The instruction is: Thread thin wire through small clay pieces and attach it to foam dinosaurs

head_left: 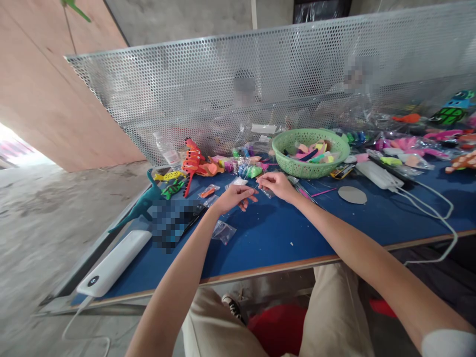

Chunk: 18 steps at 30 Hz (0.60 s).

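Over the blue table, my left hand [237, 197] and my right hand [275, 185] are close together, fingertips almost meeting. Both are closed in a pinch on a thin pale strand [256, 187]; its exact kind is too small to make out. Just behind my left hand lies a small white piece [238, 182]. Small clear plastic bags lie around it: one with an orange piece [209, 191], and another clear bag [223, 231] nearer to me. Beside my right wrist are thin sticks, one a pink stick [324, 192].
A green basket [311, 169] of colourful soft pieces stands behind my right hand. Left are a red figure [192, 161], a teal dinosaur [143, 202] and a white power bank [115, 263]. Right are a grey oval [352, 195] and a cabled white power bank [379, 174]. Perforated metal [208, 89] borders the back.
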{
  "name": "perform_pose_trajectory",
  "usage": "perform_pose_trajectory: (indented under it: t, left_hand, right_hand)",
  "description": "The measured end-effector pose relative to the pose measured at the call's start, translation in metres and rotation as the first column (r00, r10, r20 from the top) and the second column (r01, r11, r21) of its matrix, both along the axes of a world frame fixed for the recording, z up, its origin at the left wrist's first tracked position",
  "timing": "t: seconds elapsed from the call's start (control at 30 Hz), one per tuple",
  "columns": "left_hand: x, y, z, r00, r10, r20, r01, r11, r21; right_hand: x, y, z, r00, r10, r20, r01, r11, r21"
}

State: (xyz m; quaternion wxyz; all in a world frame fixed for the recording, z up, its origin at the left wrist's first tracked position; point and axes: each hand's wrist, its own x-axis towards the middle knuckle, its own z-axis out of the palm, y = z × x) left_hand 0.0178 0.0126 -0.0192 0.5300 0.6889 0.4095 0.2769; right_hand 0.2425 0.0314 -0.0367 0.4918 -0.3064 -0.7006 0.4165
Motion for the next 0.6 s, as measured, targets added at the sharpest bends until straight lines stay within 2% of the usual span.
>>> perform_pose_trajectory:
  t: [0.3, 0.43, 0.5, 0.6]
  left_hand:
    - [-0.008, 0.005, 0.002, 0.999, 0.040, -0.006, -0.040, 0.999, 0.035]
    - [-0.013, 0.008, 0.002, 0.991, 0.133, 0.005, -0.133, 0.988, 0.081]
    - [-0.016, 0.010, 0.002, 0.979, 0.196, 0.058, -0.201, 0.973, 0.112]
    - [-0.019, 0.013, 0.003, 0.947, 0.282, 0.151, -0.305, 0.940, 0.156]
  right_hand:
    - [0.004, 0.007, -0.003, 0.992, -0.123, -0.013, 0.124, 0.990, 0.072]
    - [0.008, 0.016, -0.009, 0.959, -0.248, -0.138, 0.245, 0.969, -0.036]
    - [0.011, 0.021, -0.011, 0.934, -0.303, -0.188, 0.288, 0.952, -0.101]
    - [0.014, 0.026, -0.014, 0.920, -0.335, -0.202, 0.313, 0.941, -0.130]
